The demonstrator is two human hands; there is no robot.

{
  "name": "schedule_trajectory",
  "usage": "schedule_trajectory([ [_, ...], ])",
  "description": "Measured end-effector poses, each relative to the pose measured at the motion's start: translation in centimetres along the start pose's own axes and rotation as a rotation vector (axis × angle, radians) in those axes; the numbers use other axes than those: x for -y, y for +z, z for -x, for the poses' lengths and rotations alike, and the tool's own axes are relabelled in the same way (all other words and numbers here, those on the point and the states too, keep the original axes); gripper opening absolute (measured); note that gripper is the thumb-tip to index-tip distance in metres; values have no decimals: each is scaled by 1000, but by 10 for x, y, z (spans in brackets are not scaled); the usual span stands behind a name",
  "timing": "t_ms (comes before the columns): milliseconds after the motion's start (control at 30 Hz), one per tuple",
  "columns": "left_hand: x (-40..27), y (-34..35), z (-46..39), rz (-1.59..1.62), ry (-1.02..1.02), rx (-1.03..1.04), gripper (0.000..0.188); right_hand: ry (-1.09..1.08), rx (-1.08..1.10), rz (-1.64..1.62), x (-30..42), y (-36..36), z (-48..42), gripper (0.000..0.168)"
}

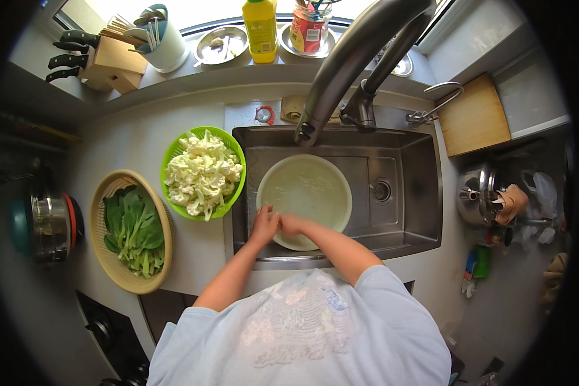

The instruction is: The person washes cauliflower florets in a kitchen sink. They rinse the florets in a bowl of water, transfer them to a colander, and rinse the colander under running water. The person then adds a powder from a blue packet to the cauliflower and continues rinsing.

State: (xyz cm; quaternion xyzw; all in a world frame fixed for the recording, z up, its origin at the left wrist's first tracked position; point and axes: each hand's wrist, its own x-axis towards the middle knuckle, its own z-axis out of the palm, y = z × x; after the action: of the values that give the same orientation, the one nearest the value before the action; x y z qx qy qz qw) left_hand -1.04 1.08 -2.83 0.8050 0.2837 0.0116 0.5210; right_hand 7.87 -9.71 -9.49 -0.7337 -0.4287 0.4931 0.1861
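My left hand (266, 224) is at the near left rim of a pale round basin (305, 160) in the steel sink. My right hand (292, 225), blurred, is close beside it over the basin's near side. The fingertips almost meet, and whether anything is between them does not show. Water (309, 193) with a rippled surface fills much of the basin. Left of the sink, a bright green colander (168, 170) is heaped with cut cauliflower florets (202, 173). Farther left, a beige plastic basket (96, 231) holds leafy green vegetables (134, 227).
A tall faucet (325, 91) arches over the sink (420, 193), whose drain (381, 189) is at right. On the sill are a knife block (111, 65), a utensil holder (171, 50) and a yellow bottle (260, 34). A cutting board (475, 116) and steel kettle (475, 195) stand right.
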Motion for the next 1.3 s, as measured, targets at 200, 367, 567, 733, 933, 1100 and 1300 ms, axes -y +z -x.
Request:
schedule_trajectory([
  [200,7,3,-11,61,-115,47,46,56,-571,-66,-6,-94,-18,37],
  [367,3,12,-34,233,-401,135,60,237,-945,-67,-35,-129,42,35],
  [567,16,33,-51,209,-355,130,58,498,-571,-96,-51,-71,113,27],
  [733,-5,7,-42,197,-281,130,34,308,-746,-405,-13,-66,136,22],
  [933,-15,-15,-25,-112,19,-325,32,407,-1190,-108,-22,-83,145,44],
  [1100,23,-5,-33,-239,-13,-324,30,488,-1119,-267,-39,-80,143,56],
  [1300,15,-21,-37,-189,-108,-193,21,469,-1124,-310,-50,-81,144,57],
])
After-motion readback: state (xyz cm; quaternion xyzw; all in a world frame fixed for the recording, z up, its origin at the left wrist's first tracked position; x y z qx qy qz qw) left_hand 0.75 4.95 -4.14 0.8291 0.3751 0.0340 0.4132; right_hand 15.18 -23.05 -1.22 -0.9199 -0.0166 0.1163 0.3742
